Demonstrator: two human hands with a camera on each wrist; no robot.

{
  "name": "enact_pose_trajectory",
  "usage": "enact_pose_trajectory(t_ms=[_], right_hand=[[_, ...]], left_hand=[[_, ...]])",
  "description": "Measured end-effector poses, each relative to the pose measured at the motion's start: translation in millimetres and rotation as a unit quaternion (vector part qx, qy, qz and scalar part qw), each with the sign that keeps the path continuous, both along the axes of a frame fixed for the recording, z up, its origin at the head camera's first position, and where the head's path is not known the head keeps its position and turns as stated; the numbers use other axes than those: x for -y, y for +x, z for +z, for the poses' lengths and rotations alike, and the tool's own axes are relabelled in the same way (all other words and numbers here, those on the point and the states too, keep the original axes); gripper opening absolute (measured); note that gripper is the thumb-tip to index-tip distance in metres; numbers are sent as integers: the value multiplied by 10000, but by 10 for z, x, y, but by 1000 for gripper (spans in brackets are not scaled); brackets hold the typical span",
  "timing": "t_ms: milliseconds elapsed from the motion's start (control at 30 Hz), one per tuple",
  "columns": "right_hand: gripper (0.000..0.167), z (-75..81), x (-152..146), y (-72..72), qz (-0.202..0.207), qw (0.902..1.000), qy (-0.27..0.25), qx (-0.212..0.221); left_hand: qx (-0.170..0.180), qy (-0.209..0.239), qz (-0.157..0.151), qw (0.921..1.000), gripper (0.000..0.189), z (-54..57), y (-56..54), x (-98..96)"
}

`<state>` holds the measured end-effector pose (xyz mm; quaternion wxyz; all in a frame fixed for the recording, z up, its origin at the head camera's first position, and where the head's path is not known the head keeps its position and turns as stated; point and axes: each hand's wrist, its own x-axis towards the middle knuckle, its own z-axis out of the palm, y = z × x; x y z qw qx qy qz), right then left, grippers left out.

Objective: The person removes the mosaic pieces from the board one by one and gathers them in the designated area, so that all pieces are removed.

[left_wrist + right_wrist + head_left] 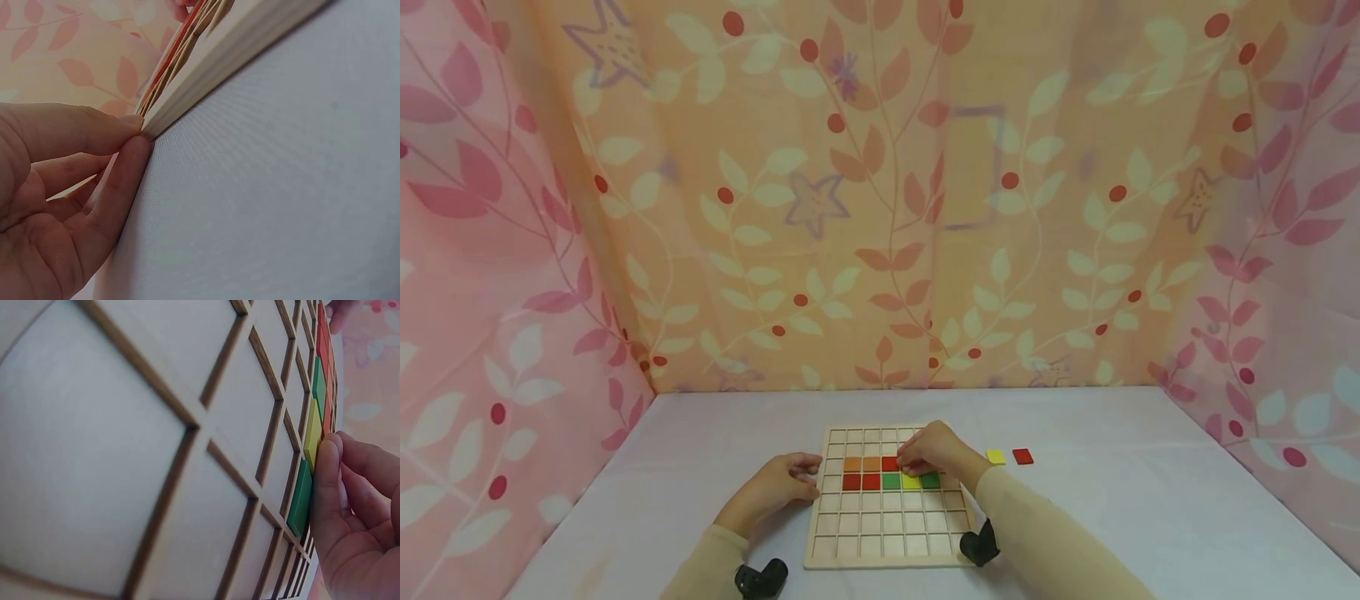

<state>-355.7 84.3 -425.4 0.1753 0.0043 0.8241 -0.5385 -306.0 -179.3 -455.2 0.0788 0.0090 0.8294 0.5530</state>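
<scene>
A wooden grid board [880, 546] lies on the table with coloured square tiles in two rows. The farther row shows two orange tiles [862, 464] and a red tile [889, 463]; the nearer holds two red ones, a green tile [891, 481], a yellow tile [312, 434] and another green tile [300, 497]. My left hand [790, 479] pinches the board's left edge between thumb and finger [128, 169]. Over the board, my right hand [936, 450] brings thumb and fingertip together at the right side of the farther row's red tile, partly covering it.
To the right of the board lie a loose yellow tile [996, 457] and a loose red tile [1023, 457]. Black wrist-camera mounts [762, 578] show beside both forearms. Patterned cloth walls [880, 250] stand around the white table [625, 517].
</scene>
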Motion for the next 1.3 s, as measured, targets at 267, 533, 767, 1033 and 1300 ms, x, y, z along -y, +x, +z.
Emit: enact_pose_trajectory(t_ms=[267,533,767,1033,1300], right_hand=[[12,-21,11,-21,-21,9998,174,-53],[9,-35,14,-31,62,10000,69,-20],[9,-29,24,-23,-68,9998,15,-166],[8,-15,43,15,-217,9992,-137,-294],[7,-19,44,16,-121,9988,-380,-274]], left_hand=[[-41,-116,-44,9999,57,13,10,9],[-32,-143,-34,9999,56,6,12,9],[-79,-118,-79,9999,56,1,4,12],[-94,-167,-140,9997,56,-2,8,23],[-51,-132,-125,9998,57,20,18,24]])
